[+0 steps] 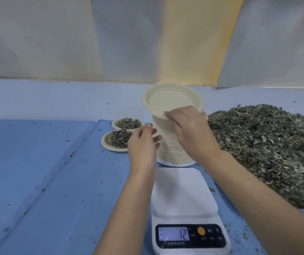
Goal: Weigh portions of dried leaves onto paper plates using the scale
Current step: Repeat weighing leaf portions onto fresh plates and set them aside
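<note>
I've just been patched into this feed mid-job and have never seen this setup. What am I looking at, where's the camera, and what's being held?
There is no machine here. A person works bare-handed, and the one camera sits on their head looking forward and down, so both arms enter from the bottom. The right hand pinches the near rim of the top plate, tilted above the stack of paper plates. The left hand is open beside the stack and holds nothing. Nearest the camera is a white scale with a bare platform, its display showing 12. Left of the stack are a near filled plate and a far filled plate. To the right is a pile of dried leaves.
</note>
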Motion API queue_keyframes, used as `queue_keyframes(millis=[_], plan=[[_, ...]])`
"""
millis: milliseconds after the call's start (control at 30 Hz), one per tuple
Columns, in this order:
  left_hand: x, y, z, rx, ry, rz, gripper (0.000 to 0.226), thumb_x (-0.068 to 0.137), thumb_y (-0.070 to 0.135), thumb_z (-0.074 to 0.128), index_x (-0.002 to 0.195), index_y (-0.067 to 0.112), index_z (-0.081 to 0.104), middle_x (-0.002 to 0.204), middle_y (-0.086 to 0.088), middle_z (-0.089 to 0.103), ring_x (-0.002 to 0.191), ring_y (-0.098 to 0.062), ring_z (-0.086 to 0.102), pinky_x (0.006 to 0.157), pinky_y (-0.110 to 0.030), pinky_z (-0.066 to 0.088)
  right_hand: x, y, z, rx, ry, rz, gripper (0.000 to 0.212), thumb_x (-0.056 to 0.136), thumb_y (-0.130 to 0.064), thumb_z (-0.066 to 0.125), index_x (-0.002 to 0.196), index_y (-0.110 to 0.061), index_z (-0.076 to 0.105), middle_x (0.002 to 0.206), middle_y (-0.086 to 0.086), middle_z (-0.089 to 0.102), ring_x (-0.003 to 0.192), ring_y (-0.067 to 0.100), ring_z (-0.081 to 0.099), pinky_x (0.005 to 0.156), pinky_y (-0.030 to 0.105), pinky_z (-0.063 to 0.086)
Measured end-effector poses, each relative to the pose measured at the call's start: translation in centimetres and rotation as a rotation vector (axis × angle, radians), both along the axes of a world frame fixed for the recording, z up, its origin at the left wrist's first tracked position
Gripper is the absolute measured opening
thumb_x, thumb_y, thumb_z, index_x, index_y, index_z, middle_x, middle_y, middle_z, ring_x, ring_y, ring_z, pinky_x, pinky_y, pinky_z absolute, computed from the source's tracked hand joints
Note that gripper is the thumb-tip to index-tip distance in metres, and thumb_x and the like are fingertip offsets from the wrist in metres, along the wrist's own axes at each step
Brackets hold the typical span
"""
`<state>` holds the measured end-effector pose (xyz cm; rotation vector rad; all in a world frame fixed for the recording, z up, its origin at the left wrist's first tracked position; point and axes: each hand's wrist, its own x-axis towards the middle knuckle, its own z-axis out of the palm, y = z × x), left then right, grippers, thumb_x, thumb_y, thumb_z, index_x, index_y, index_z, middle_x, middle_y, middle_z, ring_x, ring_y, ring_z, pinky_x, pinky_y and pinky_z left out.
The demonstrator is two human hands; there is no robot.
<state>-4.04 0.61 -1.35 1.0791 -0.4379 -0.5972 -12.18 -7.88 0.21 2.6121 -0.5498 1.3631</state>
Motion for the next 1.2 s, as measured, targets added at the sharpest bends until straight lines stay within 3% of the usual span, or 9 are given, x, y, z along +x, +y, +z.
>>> queue_keyframes(millis=[167, 267, 367, 467, 600, 700, 767, 933, 1200], plan=[[1.1, 0.7, 0.3, -0.031, -0.018, 0.16, 0.021, 0.09, 0.027, 0.062, 0.075, 0.013, 0.062, 0.061, 0.007, 0.062, 0.053, -0.005, 0.055, 0.054, -0.016, 0.05, -0.4, 3.1, -2.8, -0.189, -0.03, 0.087, 0.027, 0.075, 0.015, 0.065, 0.1, 0.008, 0.07, 0.092, 0.017, 0.07, 0.082, 0.035, 0.065, 0.087, 0.04, 0.051], [1.7, 1.3, 0.4, 0.03, -0.08, 0.246, 0.024, 0.086, 0.021, 0.066, 0.066, 0.01, 0.057, 0.057, 0.002, 0.053, 0.05, -0.013, 0.044, 0.049, -0.017, 0.043, -1.0, 3.7, -3.1, -0.199, -0.041, 0.09, 0.024, 0.076, 0.004, 0.069, 0.099, -0.001, 0.073, 0.097, 0.008, 0.072, 0.09, 0.029, 0.067, 0.097, 0.045, 0.048], [2.4, 2.0, 0.7, 0.126, -0.201, 0.214, 0.024, 0.084, 0.019, 0.065, 0.074, -0.002, 0.059, 0.068, -0.008, 0.045, 0.062, -0.02, 0.036, 0.06, -0.027, 0.035, -2.3, 3.9, -2.4, 0.018, -0.194, 0.005, 0.033, 0.086, -0.013, 0.067, 0.118, -0.006, 0.065, 0.131, 0.006, 0.059, 0.121, 0.028, 0.052, 0.11, 0.043, 0.032], [2.5, 3.3, 1.5, 0.168, -0.286, 0.081, 0.008, 0.084, 0.011, 0.065, 0.076, 0.012, 0.065, 0.065, -0.004, 0.056, 0.046, -0.012, 0.047, 0.053, -0.016, 0.043, -4.2, 3.3, -1.0, 0.396, -0.448, -0.093, 0.047, 0.093, -0.015, 0.059, 0.138, -0.014, 0.047, 0.151, 0.004, 0.035, 0.136, 0.02, 0.03, 0.108, 0.023, 0.02], [2.3, 4.6, 2.1, 0.305, -0.495, -0.054, 0.026, 0.084, 0.009, 0.065, 0.095, 0.033, 0.066, 0.063, 0.011, 0.064, 0.04, -0.001, 0.054, 0.046, -0.016, 0.043, -6.4, 2.4, -0.4, 0.862, -0.736, 0.035, 0.023, 0.091, -0.02, 0.06, 0.113, -0.026, 0.066, 0.104, -0.012, 0.068, 0.094, -0.001, 0.063, 0.088, 0.026, 0.052], [2.0, 5.2, 2.3, 0.405, -0.567, -0.075, 0.016, 0.085, 0.018, 0.064, 0.074, 0.027, 0.071, 0.053, 0.011, 0.061, 0.04, -0.005, 0.056, 0.052, -0.023, 0.039, -7.8, 2.0, -1.4, 0.996, -0.73, 0.045, 0.012, 0.085, -0.019, 0.067, 0.091, -0.028, 0.073, 0.08, -0.014, 0.072, 0.076, 0.0, 0.067, 0.066, 0.019, 0.053], [2.0, 5.2, 2.3, 0.449, -0.526, -0.07, 0.02, 0.087, 0.026, 0.061, 0.081, 0.011, 0.074, 0.058, 0.003, 0.063, 0.041, -0.009, 0.06, 0.052, -0.024, 0.036, -8.5, 1.6, -2.5, 1.044, -0.667, 0.041, 0.013, 0.084, -0.017, 0.068, 0.084, -0.029, 0.074, 0.076, -0.017, 0.072, 0.071, -0.003, 0.066, 0.06, 0.015, 0.052], [2.4, 4.7, 1.8, 0.653, -0.475, -0.119, 0.032, 0.094, 0.033, 0.052, 0.086, 0.007, 0.07, 0.06, -0.002, 0.07, 0.039, -0.014, 0.062, 0.037, -0.015, 0.038, -8.4, 1.1, -4.8, 1.185, -0.603, -0.12, 0.026, 0.088, -0.026, 0.059, 0.068, -0.024, 0.075, 0.073, -0.005, 0.074, 0.079, 0.018, 0.07, 0.081, 0.044, 0.056], [2.7, 3.9, 0.1, 0.786, -0.432, -0.221, 0.039, 0.098, 0.03, 0.047, 0.099, -0.004, 0.065, 0.076, -0.014, 0.069, 0.032, -0.019, 0.058, 0.029, -0.011, 0.036, -8.2, 0.9, -6.4, 1.149, -0.471, -0.2, 0.036, 0.091, -0.024, 0.054, 0.059, -0.028, 0.071, 0.061, -0.006, 0.071, 0.067, 0.017, 0.07, 0.076, 0.045, 0.058]])
